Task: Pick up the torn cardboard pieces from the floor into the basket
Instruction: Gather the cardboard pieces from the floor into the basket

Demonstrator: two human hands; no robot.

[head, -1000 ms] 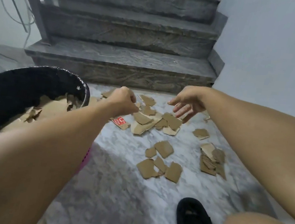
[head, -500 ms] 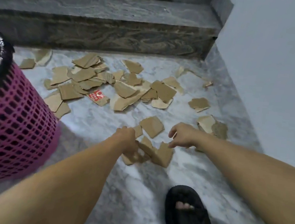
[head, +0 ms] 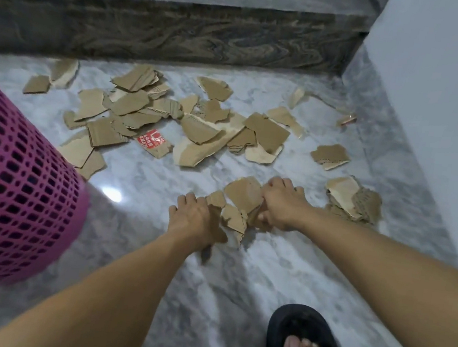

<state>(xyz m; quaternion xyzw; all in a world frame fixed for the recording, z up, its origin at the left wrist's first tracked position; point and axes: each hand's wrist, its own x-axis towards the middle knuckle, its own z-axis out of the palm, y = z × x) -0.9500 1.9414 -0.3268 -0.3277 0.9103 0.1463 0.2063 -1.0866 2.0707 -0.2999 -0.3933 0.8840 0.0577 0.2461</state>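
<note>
Several torn brown cardboard pieces lie scattered on the marble floor, one with a red label (head: 153, 141). A small near cluster (head: 240, 200) lies between my hands. My left hand (head: 191, 220) curls its fingers round pieces at the cluster's left side. My right hand (head: 280, 205) grips pieces at its right side, fingers bent over a larger brown piece. The pink mesh basket (head: 9, 189) stands at the left, its inside out of view.
A dark stone step (head: 167, 30) rises behind the pieces. A white wall (head: 447, 99) runs along the right. More pieces (head: 354, 200) are stacked near the wall. My foot in a black slipper (head: 301, 346) stands at the lower right.
My view dropped from the stairs to the floor. Both hands came down from the far pile and closed in on the near cluster, the right hand moving left onto it.
</note>
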